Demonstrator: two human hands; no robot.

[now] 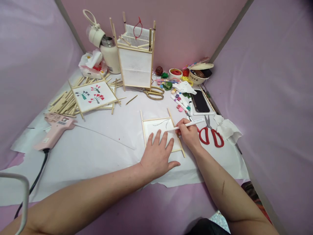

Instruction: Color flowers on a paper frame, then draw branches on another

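My left hand [157,156] lies flat with fingers spread on a white panel [151,127] framed by thin wooden sticks. Dark curved lines are drawn near the panel's upper edge. Between the fingers of my right hand [187,132] is a slim white marker pen [195,122], its tip at the panel just past my left fingertips. A pair of red-handled scissors [212,133] rests to the right of my right hand. My left hand covers the panel's lower middle.
A pink glue gun [55,129] lies at left beside wooden sticks [64,99] and a framed flower panel [94,94]. Behind stand a stick-framed lantern [136,67] and an uncapped bottle [110,55]. Gold-handled scissors [154,93], markers [179,103], a phone [200,101] and a bowl [197,78] sit farther back.
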